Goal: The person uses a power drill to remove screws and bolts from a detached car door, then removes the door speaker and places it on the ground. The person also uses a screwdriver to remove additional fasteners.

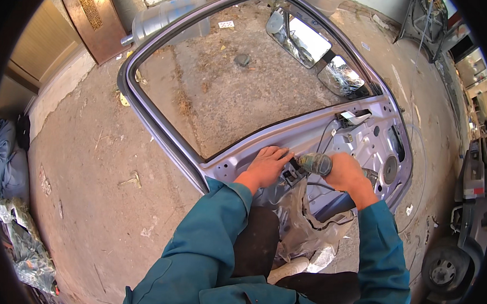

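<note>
A lilac vehicle door lies in front of me with its inner side up and its window frame pointing away. My right hand is closed round a power drill, whose nose points left at a black fitting on the inner panel. Just left of that fitting, my left hand lies on the panel with its fingers stretched out. The drill's tip is too small to make out. A crumpled clear plastic sheet hangs off the near part of the door. Further right sits an inner door handle.
Two mirrors show through the window frame at the far right. Beyond the door lies a large clear water bottle. A brown panel leans at the back left. Bags line the left edge; a vehicle wheel stands at right.
</note>
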The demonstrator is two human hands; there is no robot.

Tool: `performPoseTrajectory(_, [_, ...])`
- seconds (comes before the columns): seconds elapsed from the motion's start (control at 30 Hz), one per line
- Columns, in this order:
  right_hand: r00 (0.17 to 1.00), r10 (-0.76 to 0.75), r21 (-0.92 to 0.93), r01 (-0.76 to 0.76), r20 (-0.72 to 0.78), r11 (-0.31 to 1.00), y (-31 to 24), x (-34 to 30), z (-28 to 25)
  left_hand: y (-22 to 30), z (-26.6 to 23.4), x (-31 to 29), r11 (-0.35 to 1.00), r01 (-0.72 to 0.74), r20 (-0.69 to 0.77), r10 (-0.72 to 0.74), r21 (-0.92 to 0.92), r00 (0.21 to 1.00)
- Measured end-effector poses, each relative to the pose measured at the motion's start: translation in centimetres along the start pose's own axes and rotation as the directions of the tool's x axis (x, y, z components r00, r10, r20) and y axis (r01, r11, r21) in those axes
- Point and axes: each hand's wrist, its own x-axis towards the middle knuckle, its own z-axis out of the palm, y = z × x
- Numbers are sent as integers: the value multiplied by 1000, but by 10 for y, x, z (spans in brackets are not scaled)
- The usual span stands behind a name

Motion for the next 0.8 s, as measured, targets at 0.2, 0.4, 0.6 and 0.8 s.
performPoseTrajectory(0.2, [999, -19, 13, 19, -33, 1000, 3, 0, 4, 1, -2, 0, 1000, 5, 9, -5, 1, 1000])
performPoseTrajectory(0.4, [1000, -15, 37, 15, -20, 999, 3, -3, 3, 5, -7, 6, 996, 55, -34, -58, -74, 998])
performPoseTrajectory(0.6, [1000, 5, -21, -5, 13, 1000, 0, -5, -2, 26, -6, 26, 952, 128, -135, -170, -278, 976])
performPoseTrajectory(0.8, [999, -9, -24, 10, 43, 1000, -7, -13, -11, 20, -1, 39, 964, 83, -119, -116, -254, 986])
